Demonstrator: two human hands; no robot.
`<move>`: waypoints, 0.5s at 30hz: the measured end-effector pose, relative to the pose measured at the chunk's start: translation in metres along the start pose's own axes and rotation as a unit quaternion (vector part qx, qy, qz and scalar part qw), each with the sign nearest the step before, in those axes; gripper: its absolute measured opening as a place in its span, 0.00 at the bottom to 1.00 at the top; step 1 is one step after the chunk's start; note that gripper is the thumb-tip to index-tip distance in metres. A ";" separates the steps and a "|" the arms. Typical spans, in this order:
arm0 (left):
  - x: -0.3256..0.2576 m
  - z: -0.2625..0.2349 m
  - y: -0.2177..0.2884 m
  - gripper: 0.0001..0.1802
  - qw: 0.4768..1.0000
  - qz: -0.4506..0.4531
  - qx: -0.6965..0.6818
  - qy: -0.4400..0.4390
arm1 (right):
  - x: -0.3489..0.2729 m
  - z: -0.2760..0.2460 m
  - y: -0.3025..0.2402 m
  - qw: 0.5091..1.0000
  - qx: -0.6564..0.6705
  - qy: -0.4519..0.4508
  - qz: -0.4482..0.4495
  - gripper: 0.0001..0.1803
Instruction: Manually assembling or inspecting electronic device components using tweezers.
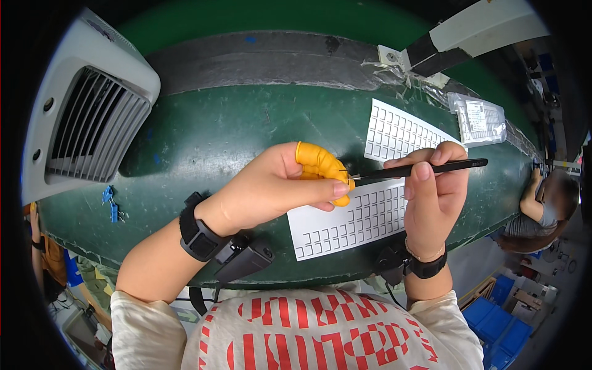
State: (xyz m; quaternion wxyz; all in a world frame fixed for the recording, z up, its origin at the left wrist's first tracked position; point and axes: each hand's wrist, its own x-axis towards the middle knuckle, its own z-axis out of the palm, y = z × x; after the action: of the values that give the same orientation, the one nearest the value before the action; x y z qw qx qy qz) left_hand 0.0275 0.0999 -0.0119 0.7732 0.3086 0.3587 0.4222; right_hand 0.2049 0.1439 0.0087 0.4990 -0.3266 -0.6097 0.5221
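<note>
My left hand wears yellow finger cots on its fingers. Its bare thumb presses against them in a pinch; what lies between is too small to make out. From the right, my right hand grips a pair of black tweezers between thumb and fingers. The thin metal tips meet the left fingertips, where a tiny dark sliver shows. Beneath both hands lies a white sheet with rows of small dark-edged rectangles. A second such sheet is farther back, partly behind the right hand.
On the left stands a white machine with a slatted vent. Blue binder clips lie near it on the green table. A clear labelled bag and a taped post are at far right. Another person sits beyond.
</note>
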 end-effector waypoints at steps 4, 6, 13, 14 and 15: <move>0.000 0.000 0.000 0.08 1.000 0.000 0.004 -0.004 | 0.000 -0.003 0.000 1.000 -0.010 -0.017 -0.010 0.08; 0.001 0.000 0.000 0.08 1.000 -0.001 0.005 -0.004 | 0.000 -0.002 -0.002 1.000 -0.022 -0.015 -0.001 0.08; 0.001 0.001 0.002 0.10 1.000 0.001 0.007 -0.015 | -0.001 -0.011 0.001 0.998 0.040 -0.051 -0.004 0.10; 0.001 0.000 0.001 0.10 1.000 0.009 0.004 -0.025 | -0.001 -0.011 0.001 0.998 0.040 -0.048 -0.002 0.10; 0.001 0.000 0.000 0.10 1.000 0.009 0.003 -0.025 | -0.001 -0.011 0.001 0.998 0.040 -0.048 -0.002 0.10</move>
State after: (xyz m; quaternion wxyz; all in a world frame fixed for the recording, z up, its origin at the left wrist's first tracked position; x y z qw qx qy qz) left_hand 0.0279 0.1013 -0.0120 0.7770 0.3248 0.3382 0.4200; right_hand 0.2158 0.1464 0.0074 0.4825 -0.2795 -0.6120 0.5608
